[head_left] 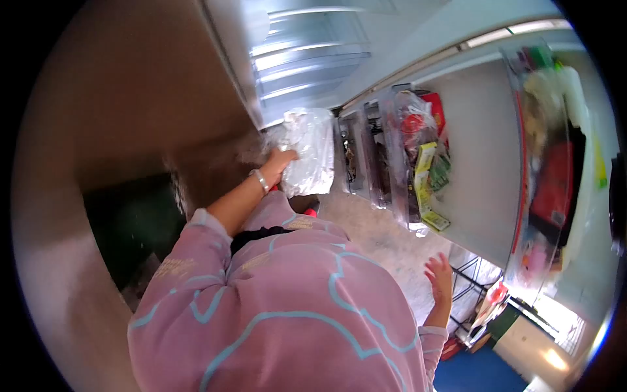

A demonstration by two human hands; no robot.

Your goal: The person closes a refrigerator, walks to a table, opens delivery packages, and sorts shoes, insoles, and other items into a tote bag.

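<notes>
And it's the left hand (279, 164), just off centre between 10 and 11 o'clock, silver bracelet (261, 181) on the wrist — fingers clamped on a crinkled, shiny plastic bag (310, 150)! That bag is just toward 12 o'clock from the middle, gripped on its 9 o'clock side; what's inside, the glare won't let us tell. Across to 4 o'clock, the right hand (439, 271), wide open in the air, fingers spread. High at 12 o'clock, bright glass shelves (310, 62) gleam inside an open cabinet. Round to 2 o'clock we go, beside the bag, and here are clear bins (394, 134) with yellow packets (423, 186), a red packet (434, 108) and a green one (439, 173). Past a pale panel (480, 130), out at 3 o'clock — a dark red box (552, 176). Down at 6 o'clock, the wearer's pink top (307, 313), traced with blue lines, dominates the foreground
</notes>
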